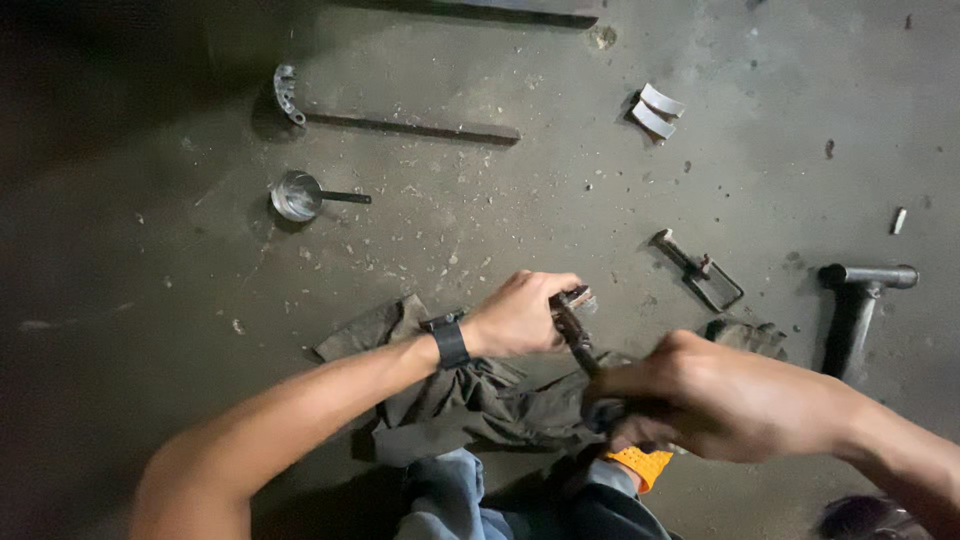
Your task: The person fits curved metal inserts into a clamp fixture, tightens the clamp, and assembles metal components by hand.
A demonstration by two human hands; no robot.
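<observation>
A gritty concrete floor [200, 420] fills the frame, and a crumpled dark rag [470, 400] lies at lower centre under the person's arms. A long flat bar with a curved toothed end [400, 125] lies across the upper left, and a hammer [858, 300] rests at the right edge. A small metal pan [298, 195] sits at left, with a small rectangular frame tool [705, 275] and two pale curved shells [657, 110] to the right of centre. At centre, a slim dark metal tool [575, 335] runs between both hands. The left hand [520, 315] has its fingers clamped round the upper end; the right hand [720, 400], slightly blurred, is closed round the lower end. Judging by the greasy look, the tool could slip and pinch a finger.
</observation>
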